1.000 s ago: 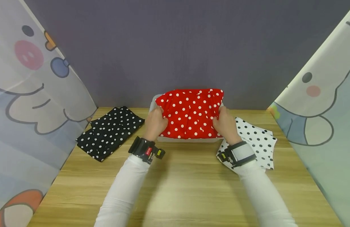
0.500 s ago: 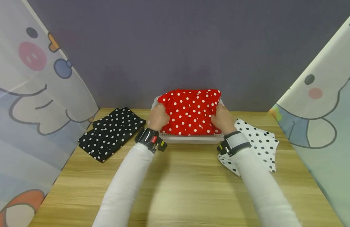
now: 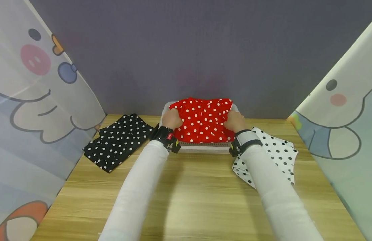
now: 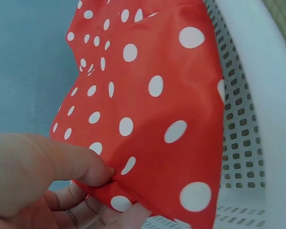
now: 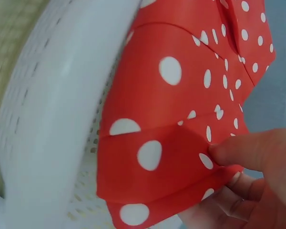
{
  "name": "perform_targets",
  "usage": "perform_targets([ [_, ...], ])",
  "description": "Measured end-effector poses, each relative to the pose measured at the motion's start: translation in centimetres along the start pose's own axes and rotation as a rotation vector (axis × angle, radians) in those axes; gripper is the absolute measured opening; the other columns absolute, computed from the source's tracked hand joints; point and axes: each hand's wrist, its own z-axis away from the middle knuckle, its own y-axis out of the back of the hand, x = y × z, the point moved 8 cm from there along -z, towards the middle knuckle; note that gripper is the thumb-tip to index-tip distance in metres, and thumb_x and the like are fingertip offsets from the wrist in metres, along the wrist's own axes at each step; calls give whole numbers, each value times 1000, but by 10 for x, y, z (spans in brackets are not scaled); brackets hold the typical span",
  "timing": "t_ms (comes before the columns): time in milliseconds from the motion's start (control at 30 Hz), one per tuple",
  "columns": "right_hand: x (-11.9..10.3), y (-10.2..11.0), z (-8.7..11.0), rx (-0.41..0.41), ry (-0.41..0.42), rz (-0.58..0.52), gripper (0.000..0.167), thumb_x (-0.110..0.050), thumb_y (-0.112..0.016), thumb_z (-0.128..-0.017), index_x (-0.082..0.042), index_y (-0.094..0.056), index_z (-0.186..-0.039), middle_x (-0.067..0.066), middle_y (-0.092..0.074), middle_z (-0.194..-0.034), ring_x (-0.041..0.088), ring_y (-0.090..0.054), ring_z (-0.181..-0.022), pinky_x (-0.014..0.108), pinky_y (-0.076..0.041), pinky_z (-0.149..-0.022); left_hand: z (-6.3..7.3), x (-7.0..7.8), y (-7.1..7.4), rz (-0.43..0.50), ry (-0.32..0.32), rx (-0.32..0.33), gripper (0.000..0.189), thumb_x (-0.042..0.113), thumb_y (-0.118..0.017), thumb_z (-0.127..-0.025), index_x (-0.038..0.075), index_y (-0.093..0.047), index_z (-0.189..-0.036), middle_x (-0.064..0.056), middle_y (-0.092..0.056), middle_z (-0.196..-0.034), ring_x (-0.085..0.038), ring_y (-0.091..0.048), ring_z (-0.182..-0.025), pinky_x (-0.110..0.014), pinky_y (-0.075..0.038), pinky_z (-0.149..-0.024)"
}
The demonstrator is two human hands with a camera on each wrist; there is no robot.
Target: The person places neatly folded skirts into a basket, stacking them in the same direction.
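Pinching red dotted cloth [image 3: 202, 120], fingers [image 4: 126, 219] either side, basket [image 3: 204, 148] beneath

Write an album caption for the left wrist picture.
The left hand pinches a white-spotted red cloth, a white basket with perforated sides showing alongside.

Even, moderately bright light fills the head view. A pale sheen lies along the middle of the bench [image 3: 201, 207], flanked by soft-edged shadows that fall inward from the white sleeves [image 3: 137, 187], whose fabric is bright enough to lose most detail. The grey wall [image 3: 204, 50] is dimmer, with a faint pinkish tint above the red cloth [image 3: 201, 124]. Both wrist views look cooler and hazier, the cloth fairly crisp, the near rim of the basket [image 4: 274, 105] pale and blurred.
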Motion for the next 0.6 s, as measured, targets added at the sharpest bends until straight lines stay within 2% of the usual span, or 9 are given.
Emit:
perform_targets([
  [167,-3,-7,-8,-73,12,84,26,-15,-59,-82,7,-60,-96,19,-63,-87,33,-57,-84,45,-48,-81,-6,0,-5,-17,7,-56,32,14,-63,-79,1,-62,-108,-12,-65,-103,-28,-58,-90,-37,-51,-76],
  [367,-7,-16,-13,-190,12,129,36,-15,-58,-80,9,-56,-107,18,-59,-92,27,-52,-79,37,-48,-74,-16,-4,-18,-56,58,-138,37,16,-62,-81,2,-57,-115,-12,-61,-108,-27,-54,-91,-36,-50,-81],
  [500,-7,-22,-15,-250,-12,129,39,-15,-56,-82,9,-54,-112,17,-56,-95,26,-49,-80,34,-45,-72,-23,-7,-29,-103,82,-204,34,15,-63,-80,3,-59,-112,-11,-61,-103,-26,-52,-87,-34,-50,-78],
  [600,-5,-29,-16,-301,-49,112,42,-15,-56,-83,9,-51,-117,19,-54,-103,28,-48,-86,36,-45,-78,-22,-7,-33,-105,96,-225,27,14,-63,-80,4,-63,-105,-10,-61,-99,-25,-52,-85,-34,-49,-74],
])
